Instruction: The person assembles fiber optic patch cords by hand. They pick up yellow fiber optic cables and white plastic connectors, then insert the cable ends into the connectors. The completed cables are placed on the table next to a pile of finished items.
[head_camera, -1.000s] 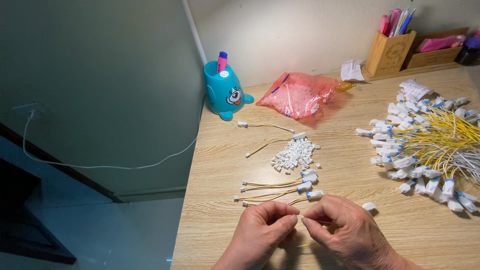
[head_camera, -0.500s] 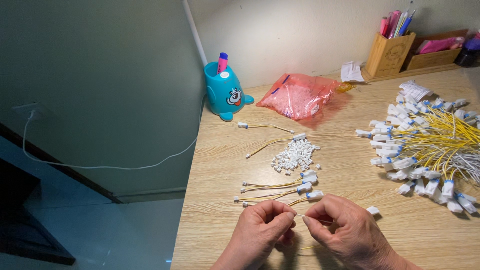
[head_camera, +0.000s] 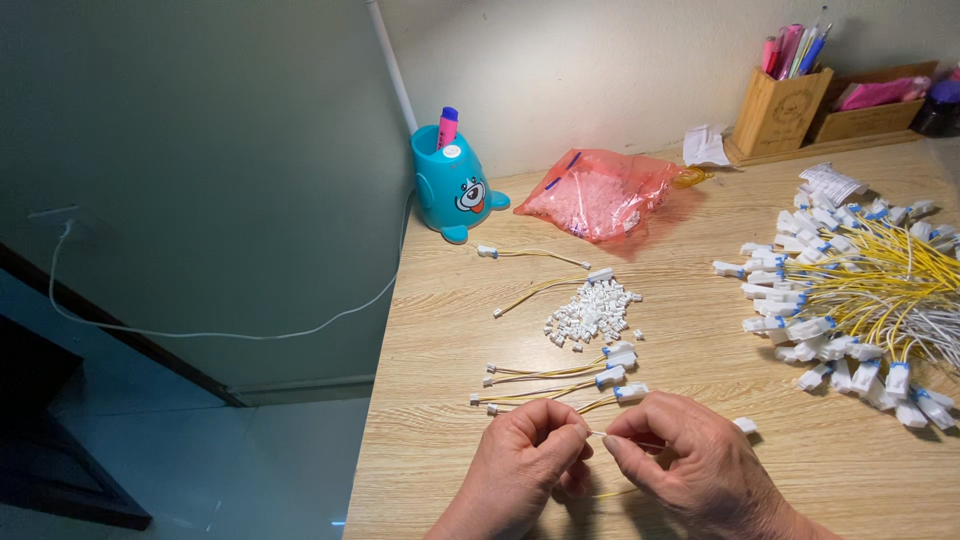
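My left hand (head_camera: 528, 458) and my right hand (head_camera: 690, 465) meet at the near edge of the wooden desk (head_camera: 700, 280), fingertips pinched together on a thin yellow wire (head_camera: 598, 435) with a small white end piece. The wire's tail curls under my hands. Just beyond them lie three finished yellow wires with white connectors (head_camera: 560, 385). A small heap of tiny white connector housings (head_camera: 590, 312) sits further back.
A big bundle of yellow wires with white connectors (head_camera: 860, 300) fills the right side. A red bag of small parts (head_camera: 605, 195), a teal cartoon pen cup (head_camera: 452, 185) and a wooden pen holder (head_camera: 778, 105) stand at the back. The desk's left edge drops to the floor.
My hands stay pinched on the wire and have shifted only slightly; a loose white connector by my right hand shows a little further right.
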